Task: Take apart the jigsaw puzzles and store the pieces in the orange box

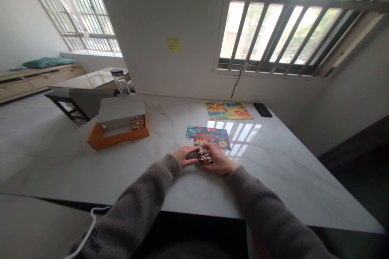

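Observation:
Between my two hands is a stack of jigsaw puzzle pieces [204, 155], edges showing, just at the near side of a partly assembled dark blue jigsaw puzzle [212, 135]. My left hand [184, 157] grips the stack from the left, thumb and fingers against its side. From the right, my right hand [219, 160] wraps round the same stack with its fingers over the far edge. The puzzle's near part is hidden by the hands and the stack. Its left edge is uneven.
An orange box [118, 142] with its lid raised holds more puzzle pieces [138, 123] on the left. A finished-looking yellow puzzle [229, 111] lies near the wall beside a black phone [263, 110]. Behind the box stands a clear bottle [120, 82]. A white cable [88, 232] hangs by my left sleeve.

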`<state>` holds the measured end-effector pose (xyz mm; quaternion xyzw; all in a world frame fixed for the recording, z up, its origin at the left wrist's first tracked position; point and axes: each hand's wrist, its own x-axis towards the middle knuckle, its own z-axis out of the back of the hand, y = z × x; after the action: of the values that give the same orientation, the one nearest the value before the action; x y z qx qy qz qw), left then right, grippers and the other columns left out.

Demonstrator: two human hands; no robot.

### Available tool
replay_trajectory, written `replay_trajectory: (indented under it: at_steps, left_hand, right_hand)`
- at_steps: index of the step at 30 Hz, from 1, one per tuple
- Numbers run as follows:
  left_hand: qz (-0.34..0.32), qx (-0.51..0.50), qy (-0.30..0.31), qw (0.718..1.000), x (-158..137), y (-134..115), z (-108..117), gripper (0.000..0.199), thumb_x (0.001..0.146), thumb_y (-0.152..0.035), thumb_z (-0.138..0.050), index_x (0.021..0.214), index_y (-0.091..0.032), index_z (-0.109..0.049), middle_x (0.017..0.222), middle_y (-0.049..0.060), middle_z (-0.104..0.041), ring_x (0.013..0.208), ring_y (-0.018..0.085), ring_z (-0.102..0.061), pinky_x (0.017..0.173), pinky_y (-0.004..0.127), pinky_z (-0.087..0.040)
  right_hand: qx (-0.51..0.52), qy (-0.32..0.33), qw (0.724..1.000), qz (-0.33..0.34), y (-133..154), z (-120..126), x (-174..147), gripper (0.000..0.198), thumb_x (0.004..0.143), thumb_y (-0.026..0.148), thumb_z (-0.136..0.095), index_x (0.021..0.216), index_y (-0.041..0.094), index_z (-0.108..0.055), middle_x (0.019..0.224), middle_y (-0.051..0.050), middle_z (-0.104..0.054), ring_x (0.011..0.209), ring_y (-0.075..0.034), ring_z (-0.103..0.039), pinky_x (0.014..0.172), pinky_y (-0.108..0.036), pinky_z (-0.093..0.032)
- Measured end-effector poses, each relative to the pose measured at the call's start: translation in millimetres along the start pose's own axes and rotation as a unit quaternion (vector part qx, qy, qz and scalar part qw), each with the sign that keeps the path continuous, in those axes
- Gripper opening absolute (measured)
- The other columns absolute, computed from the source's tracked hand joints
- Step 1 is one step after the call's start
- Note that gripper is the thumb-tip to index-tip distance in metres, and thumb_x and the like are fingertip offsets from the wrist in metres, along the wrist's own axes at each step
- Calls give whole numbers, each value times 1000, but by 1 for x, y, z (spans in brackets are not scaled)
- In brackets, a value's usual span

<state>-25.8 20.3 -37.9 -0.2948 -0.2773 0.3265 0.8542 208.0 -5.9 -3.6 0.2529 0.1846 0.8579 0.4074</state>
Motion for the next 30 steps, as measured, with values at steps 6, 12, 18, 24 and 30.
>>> replay_trajectory:
  at_steps: [6, 12, 18, 24, 30]
  left_hand:
    - [-11, 26, -23, 999, 1, -7, -3, 54, 82, -32, -70, 133, -18, -58, 132, 13, -61, 124, 28, -55, 113, 44, -38]
    - [-37, 100, -84, 991, 29, -1, 27, 39, 81, -25, -66, 119, -20, -64, 125, 12, -64, 119, 27, -53, 109, 45, -39]
    - [-14, 131, 35, 991, 77, 11, 29, 20, 67, -21, -74, 86, -21, -69, 105, 9, -68, 104, 27, -58, 97, 37, -45]
    - [18, 127, 8, 992, 84, 3, 18, 12, 70, -9, -66, 69, -20, -60, 78, 9, -66, 91, 27, -61, 83, 34, -48]
    - [108, -29, -156, 981, 52, 9, 17, 18, 81, -36, -65, 86, -20, -59, 80, 2, -66, 73, 17, -63, 73, 29, -50]
  right_hand:
    - [12, -12, 1000, 3, 2, 1, 0, 61, 69, 33, -80, 120, 20, -50, 112, -10, -59, 106, -28, -55, 92, -43, -45]
    - [56, -23, 998, -5, -6, 11, -8, 58, 69, 27, -79, 118, 21, -51, 113, -9, -59, 106, -26, -57, 93, -41, -46]
    - [110, -9, 993, -33, -9, 13, -8, 57, 71, 25, -76, 121, 21, -48, 105, -6, -62, 94, -21, -61, 87, -37, -50]
    - [103, -12, 994, -25, -9, 13, -6, 56, 71, 26, -76, 119, 20, -47, 109, -7, -60, 95, -21, -60, 88, -37, -49]
    - [119, -19, 992, -41, -10, 11, -7, 56, 71, 25, -75, 120, 22, -47, 106, -6, -62, 94, -21, -61, 87, -38, -50]
